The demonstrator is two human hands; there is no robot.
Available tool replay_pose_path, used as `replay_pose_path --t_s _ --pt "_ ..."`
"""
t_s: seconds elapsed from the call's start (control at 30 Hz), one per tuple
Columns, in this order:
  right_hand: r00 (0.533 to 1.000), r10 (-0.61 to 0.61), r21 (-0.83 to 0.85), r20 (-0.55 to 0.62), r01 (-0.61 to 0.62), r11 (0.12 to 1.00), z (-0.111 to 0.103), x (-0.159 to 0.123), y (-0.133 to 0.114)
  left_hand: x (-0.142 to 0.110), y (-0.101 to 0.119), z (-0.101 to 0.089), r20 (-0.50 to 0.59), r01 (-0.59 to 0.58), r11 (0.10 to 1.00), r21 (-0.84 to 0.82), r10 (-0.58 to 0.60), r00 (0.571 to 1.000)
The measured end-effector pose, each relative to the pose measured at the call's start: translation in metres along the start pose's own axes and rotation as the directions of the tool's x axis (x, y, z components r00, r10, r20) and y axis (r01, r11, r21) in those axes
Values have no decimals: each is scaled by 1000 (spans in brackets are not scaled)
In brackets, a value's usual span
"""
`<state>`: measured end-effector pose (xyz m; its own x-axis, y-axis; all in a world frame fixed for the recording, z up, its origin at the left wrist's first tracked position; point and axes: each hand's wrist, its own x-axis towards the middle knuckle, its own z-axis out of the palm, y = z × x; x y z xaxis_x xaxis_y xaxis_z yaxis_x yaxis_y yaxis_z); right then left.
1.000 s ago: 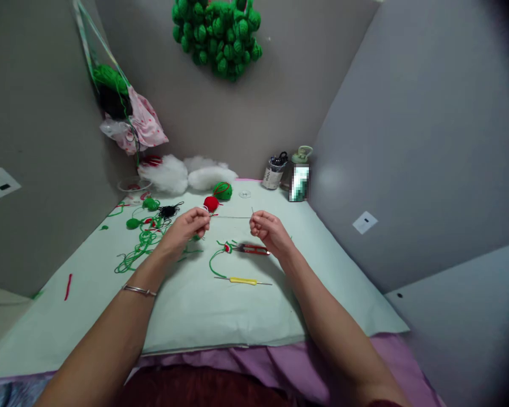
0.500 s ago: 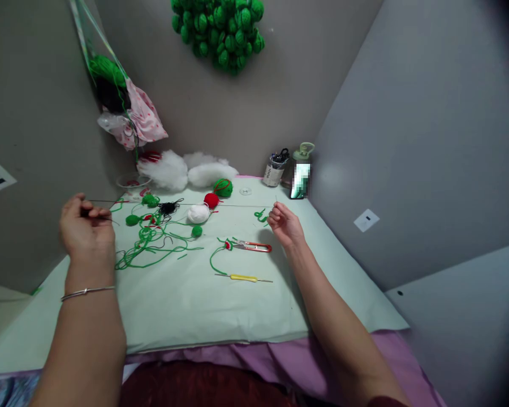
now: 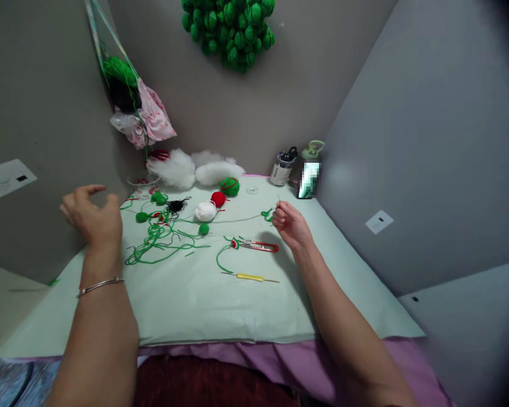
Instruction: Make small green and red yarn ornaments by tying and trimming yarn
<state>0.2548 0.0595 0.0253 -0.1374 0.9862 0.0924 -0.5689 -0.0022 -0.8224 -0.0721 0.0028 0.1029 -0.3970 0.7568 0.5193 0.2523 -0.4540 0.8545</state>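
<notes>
My left hand (image 3: 94, 217) is raised at the left, thumb and fingers apart, with nothing seen between them. My right hand (image 3: 293, 224) pinches a thin needle (image 3: 279, 198) that points upward. A dark thread (image 3: 246, 219) runs left from it across the table. Below that hand lie red-handled thread snips (image 3: 265, 246), their blades beside a small red, white and green crocheted piece (image 3: 234, 243). Its green tail leads down towards a yellow-handled crochet hook (image 3: 249, 277). Green yarn scraps (image 3: 267, 214) lie close to the right fingers.
Tangled green yarn (image 3: 152, 246), a black yarn bundle (image 3: 177, 206), and white (image 3: 206, 212) and red yarn balls (image 3: 218, 199) lie left of centre. White stuffing (image 3: 176, 171), a pen cup (image 3: 281, 171) and a phone (image 3: 309, 181) stand at the back. A pink bag (image 3: 152, 116) hangs left.
My left hand swung from the middle out to the left, drawing the thread long, then opened and let it go. The thread has dropped slack. My right hand moved slightly right, still pinching the needle.
</notes>
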Motion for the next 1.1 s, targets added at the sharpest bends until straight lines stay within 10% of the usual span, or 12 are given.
replay_pose_path --t_s 0.27,0.43,0.67,0.93,1.1 --pt "954 175 -369 243 -76 927 25 -21 13 -47 -23 75 422 2 1000 -7 1 907" --pt "950 181 -406 254 -65 912 35 -29 17 -76 -45 109 802 184 982 -38 -80 591" --pt "972 77 -385 221 15 923 41 -29 27 -86 -60 107 526 136 990 -27 -101 844" --pt "924 131 -473 359 59 879 50 -38 34 -88 -61 110 617 660 601 -451 -324 717" --pt "947 56 -518 316 123 847 46 -37 27 -86 -64 105 490 511 769 -385 -300 819"
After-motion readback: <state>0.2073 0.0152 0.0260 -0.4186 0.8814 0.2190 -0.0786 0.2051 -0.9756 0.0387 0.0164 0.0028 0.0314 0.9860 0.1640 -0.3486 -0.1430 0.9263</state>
